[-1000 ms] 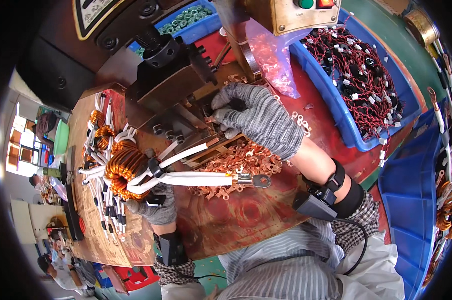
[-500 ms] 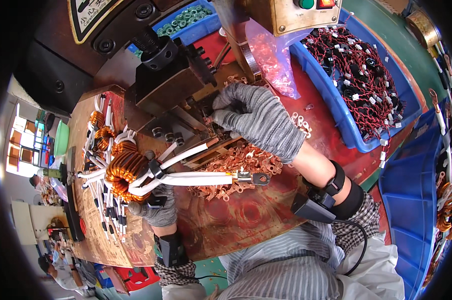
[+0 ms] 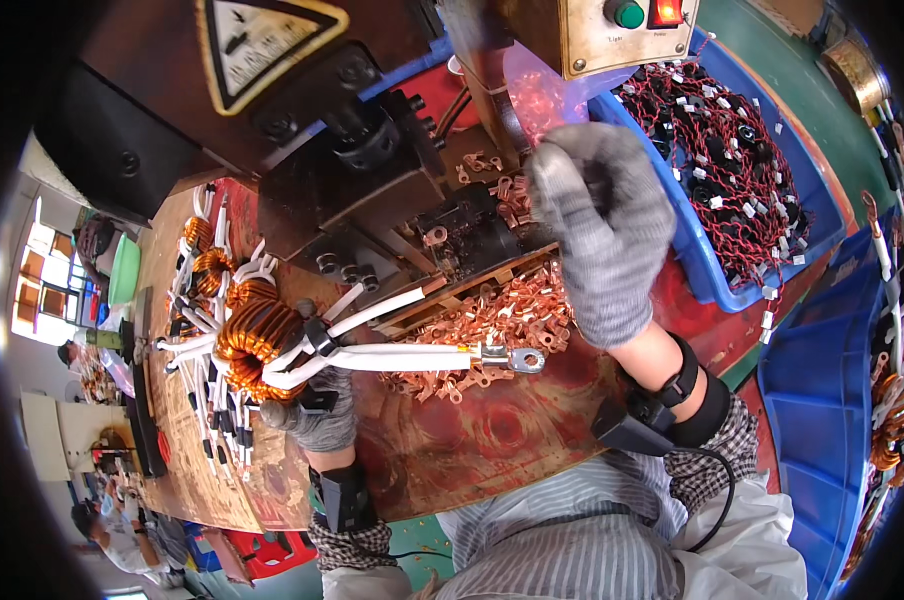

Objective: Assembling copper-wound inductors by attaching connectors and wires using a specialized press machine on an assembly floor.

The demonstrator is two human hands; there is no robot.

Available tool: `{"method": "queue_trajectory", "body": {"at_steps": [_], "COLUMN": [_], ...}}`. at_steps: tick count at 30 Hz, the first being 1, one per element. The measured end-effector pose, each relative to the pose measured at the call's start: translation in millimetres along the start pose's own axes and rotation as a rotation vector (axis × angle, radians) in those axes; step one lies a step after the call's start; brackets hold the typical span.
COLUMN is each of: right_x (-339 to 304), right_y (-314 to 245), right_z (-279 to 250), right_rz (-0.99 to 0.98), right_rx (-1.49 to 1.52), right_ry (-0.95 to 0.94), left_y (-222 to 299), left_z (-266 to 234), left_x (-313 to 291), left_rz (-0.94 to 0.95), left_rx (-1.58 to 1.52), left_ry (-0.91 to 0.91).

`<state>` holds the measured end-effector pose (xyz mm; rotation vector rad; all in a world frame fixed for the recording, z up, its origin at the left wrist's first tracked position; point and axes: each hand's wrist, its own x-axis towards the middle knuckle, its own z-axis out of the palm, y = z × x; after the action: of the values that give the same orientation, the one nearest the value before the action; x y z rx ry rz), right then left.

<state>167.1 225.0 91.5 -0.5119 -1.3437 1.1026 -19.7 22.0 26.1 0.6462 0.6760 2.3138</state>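
Note:
My left hand [image 3: 322, 420], in a grey glove, grips a copper-wound toroidal coil [image 3: 257, 345] with white-sleeved leads. One lead ends in a metal cable lug [image 3: 512, 357]; a second lead shows a bare copper end [image 3: 434, 285] that reaches toward the press's die [image 3: 467, 235]. A copper lug [image 3: 435, 236] sits at the die. My right hand [image 3: 607, 225], also gloved, hovers right of the die, away from the coil. Its thumb and forefinger are pinched together; blur hides whether anything small is between them.
Loose copper lugs [image 3: 492, 330] are heaped in front of the die. Overhead looms the press head with a warning sign [image 3: 267, 45]. A blue bin [image 3: 707, 270] of red-black wires stands right, a purple bag [image 3: 542, 95] behind. More coils [image 3: 212, 270] lie left.
My right hand has drawn back from the die toward the right, uncovering the lug there. The left hand and coil stay nearly put. The press head appears lower and further right in view.

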Motion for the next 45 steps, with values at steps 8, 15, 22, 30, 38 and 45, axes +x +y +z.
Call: {"method": "queue_trajectory", "body": {"at_steps": [8, 15, 22, 30, 38, 45], "right_x": [-42, -49, -49, -56, -66, -68], "right_y": [-17, -33, -20, -21, -20, -43], "right_z": [17, 0, -20, -5, -9, 2], "right_rz": [-0.868, -0.735, -0.126, 0.495, 0.680, -0.400], "right_rx": [-0.583, -0.406, -0.188, 0.153, 0.165, -0.495], "right_ry": [-0.766, -0.796, -0.399, -0.701, -0.740, -0.711], "left_y": [4, 12, 21, 14, 4, 16], "left_z": [-7, -37, -36, -29, -1, 8], "left_x": [-7, -17, -17, -10, -10, -10], "left_rz": [0.081, 0.000, 0.198, 0.105, 0.034, 0.005], "left_rx": [-0.005, -0.157, 1.315, 0.400, -0.237, 0.153], "left_ry": [0.007, -0.239, -0.079, -0.272, -0.310, -0.166]}}
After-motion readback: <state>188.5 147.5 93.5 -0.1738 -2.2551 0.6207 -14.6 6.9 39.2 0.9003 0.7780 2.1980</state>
